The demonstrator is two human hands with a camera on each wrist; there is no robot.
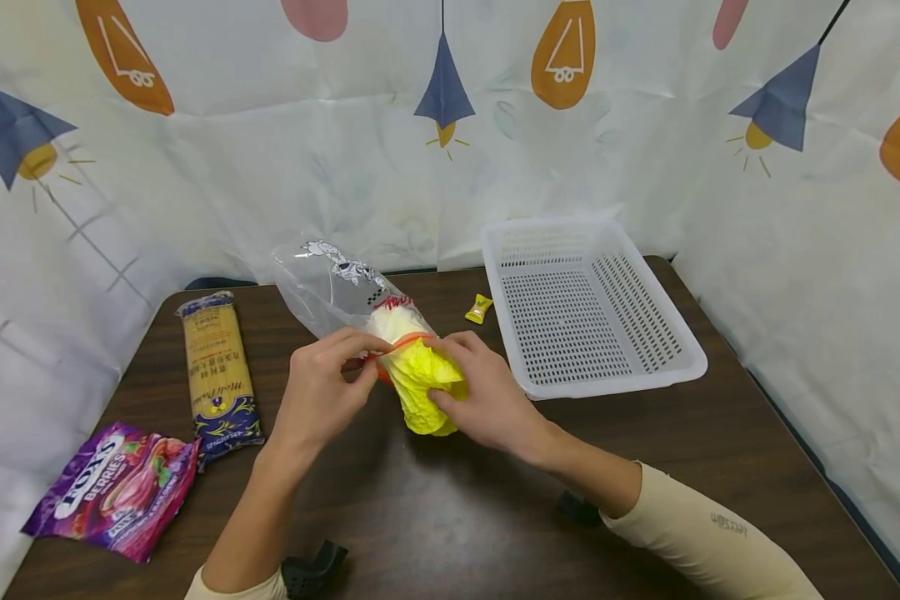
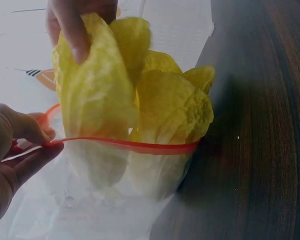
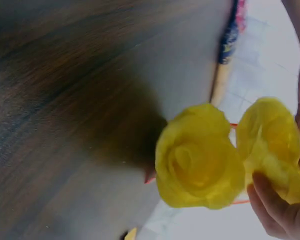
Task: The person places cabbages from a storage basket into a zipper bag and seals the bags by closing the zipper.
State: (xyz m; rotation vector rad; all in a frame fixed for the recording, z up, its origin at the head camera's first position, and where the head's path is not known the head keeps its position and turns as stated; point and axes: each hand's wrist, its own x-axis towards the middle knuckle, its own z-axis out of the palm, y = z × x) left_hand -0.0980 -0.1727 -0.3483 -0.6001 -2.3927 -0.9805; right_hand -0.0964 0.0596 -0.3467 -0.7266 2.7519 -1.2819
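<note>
Two small yellow napa cabbages [image 2: 97, 100] stick leafy end out of a clear plastic bag [image 1: 311, 287] with a red zip edge [image 2: 155, 148]; their pale ends are inside it. My left hand [image 1: 321, 385] pinches the red edge between thumb and fingers. On the other side, my right hand [image 1: 487, 393] grips one cabbage by its leaves, thumb and fingers around it. Beside that one, the second cabbage [image 3: 200, 155] lies untouched, its leafy tip facing the right wrist camera. The bag's printed far end points toward the back of the table.
A white perforated basket [image 1: 607, 388] stands at the back right, with a small yellow wrapped candy [image 1: 478, 309] at its left. On the left lie a spaghetti pack [image 1: 222, 367] and a purple candy bag [image 1: 120, 492]. A patterned curtain [image 1: 390, 167] hangs behind the table.
</note>
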